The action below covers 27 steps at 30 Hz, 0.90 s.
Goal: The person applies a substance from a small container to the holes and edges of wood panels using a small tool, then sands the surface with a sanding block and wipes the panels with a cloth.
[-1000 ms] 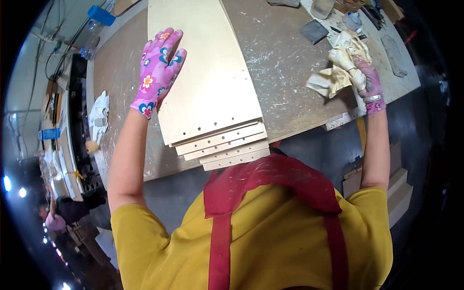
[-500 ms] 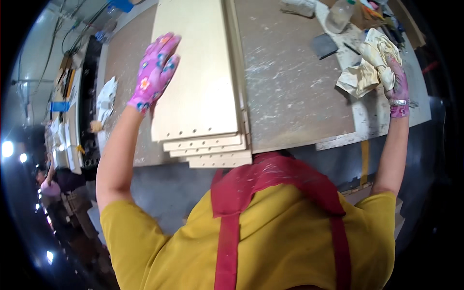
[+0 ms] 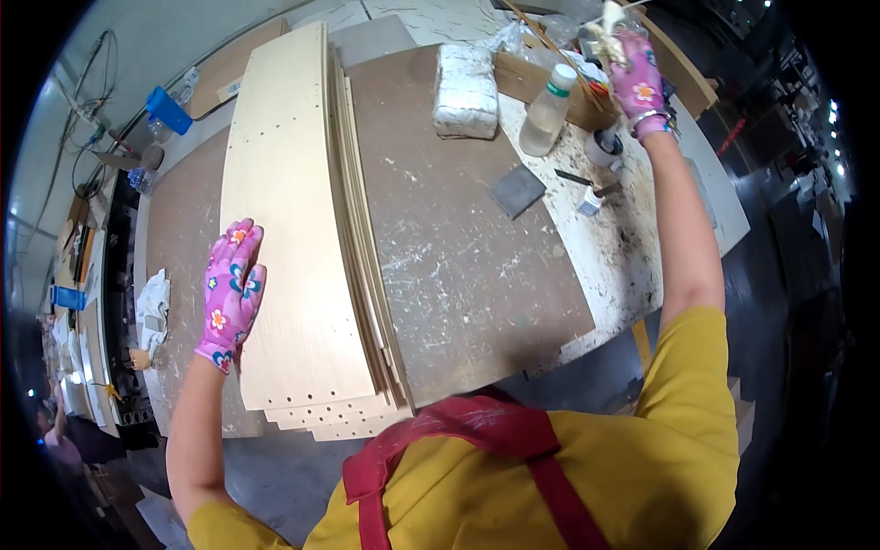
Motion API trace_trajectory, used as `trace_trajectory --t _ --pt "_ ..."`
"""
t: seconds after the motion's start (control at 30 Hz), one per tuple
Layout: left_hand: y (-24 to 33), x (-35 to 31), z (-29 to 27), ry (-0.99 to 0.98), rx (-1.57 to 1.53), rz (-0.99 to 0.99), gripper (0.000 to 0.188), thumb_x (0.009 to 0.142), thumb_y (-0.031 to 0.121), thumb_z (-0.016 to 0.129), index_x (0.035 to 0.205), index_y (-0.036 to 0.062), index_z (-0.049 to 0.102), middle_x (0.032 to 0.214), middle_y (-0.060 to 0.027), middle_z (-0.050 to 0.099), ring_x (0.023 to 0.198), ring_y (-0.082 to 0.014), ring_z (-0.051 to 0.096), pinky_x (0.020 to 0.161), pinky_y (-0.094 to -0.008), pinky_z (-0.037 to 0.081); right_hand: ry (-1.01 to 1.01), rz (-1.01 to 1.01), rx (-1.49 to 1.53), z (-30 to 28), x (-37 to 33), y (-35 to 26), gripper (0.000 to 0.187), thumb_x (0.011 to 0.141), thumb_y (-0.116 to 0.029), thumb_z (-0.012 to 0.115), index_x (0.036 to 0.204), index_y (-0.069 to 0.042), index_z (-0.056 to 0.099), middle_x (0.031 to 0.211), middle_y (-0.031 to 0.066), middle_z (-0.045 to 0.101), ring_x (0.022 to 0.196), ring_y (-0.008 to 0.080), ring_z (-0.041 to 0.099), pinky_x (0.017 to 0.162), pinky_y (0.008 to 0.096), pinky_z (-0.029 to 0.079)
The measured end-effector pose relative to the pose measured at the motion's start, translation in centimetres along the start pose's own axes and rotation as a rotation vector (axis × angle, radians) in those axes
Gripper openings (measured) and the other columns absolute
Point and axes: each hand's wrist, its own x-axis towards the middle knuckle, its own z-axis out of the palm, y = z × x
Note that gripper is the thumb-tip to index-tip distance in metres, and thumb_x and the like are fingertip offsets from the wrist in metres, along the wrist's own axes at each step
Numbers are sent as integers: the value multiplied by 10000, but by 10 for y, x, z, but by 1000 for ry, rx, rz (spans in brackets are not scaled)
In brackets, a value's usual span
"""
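A stack of long pale wooden boards (image 3: 284,202) with small drilled holes lies lengthwise in front of me, its near ends stepped. My left hand (image 3: 231,298), in a pink flowered glove, rests along the left edge of the top board, fingers stretched out and holding nothing. Out at the far right, my right hand (image 3: 639,82) in a matching glove grips a crumpled cream cloth (image 3: 605,38). Part of the cloth is hidden by the fingers. Below that hand stands a small cup (image 3: 602,148) with something dark in it.
Right of the boards lie a dark grey flat block (image 3: 518,191) and a white wrapped bundle (image 3: 466,92). A clear bottle (image 3: 547,112) stands beside a cardboard box (image 3: 522,78). A blue container (image 3: 169,110) is at the far left, a white cloth (image 3: 154,307) at the left edge.
My view has swung right and farther out over the table. My right hand has moved away from me with the cloth, to the far clutter. My left hand stays at the boards' left edge.
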Motion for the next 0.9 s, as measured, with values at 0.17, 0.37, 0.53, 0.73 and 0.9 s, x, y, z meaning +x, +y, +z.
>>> trace_trajectory --t 0.17,0.37,0.53,0.73,0.9 --pt "-2 -1 -1 13 -27 -3 444 886 201 500 1300 41 517 1359 -174 482 1299 -355 401 1110 -451 277 -523 13 156 68 -19 -40 477 833 -281 638 1277 -144 530 1292 208 494 1149 388 512 973 412 416" --pt "-4 -2 1 24 -15 16 463 875 194 529 1314 50 505 1370 -161 479 1300 -351 400 1112 -443 272 -588 -36 175 63 -3 -69 425 734 -145 698 1143 -138 580 1089 172 543 964 372 583 836 423 482" --pt "2 0 -2 34 6 17 452 883 204 510 1306 45 510 1361 -179 477 1283 -369 409 1097 -451 288 -401 -56 352 31 -28 -75 424 706 -124 697 1116 -133 592 1087 162 558 972 381 576 830 399 481" --pt "67 52 -3 129 20 268 659 829 388 609 1369 54 430 1412 -183 414 1310 -354 379 1091 -474 308 -189 6 750 -92 -3 -148 386 700 -73 692 1075 -47 606 1051 125 616 970 259 616 850 313 481" --pt "179 127 28 306 -198 328 987 723 571 705 1468 89 272 1445 -181 370 1357 -340 327 1121 -459 252 -137 226 1237 -132 -43 -175 444 690 -149 747 1093 -36 600 1111 89 606 1014 207 597 896 323 498"
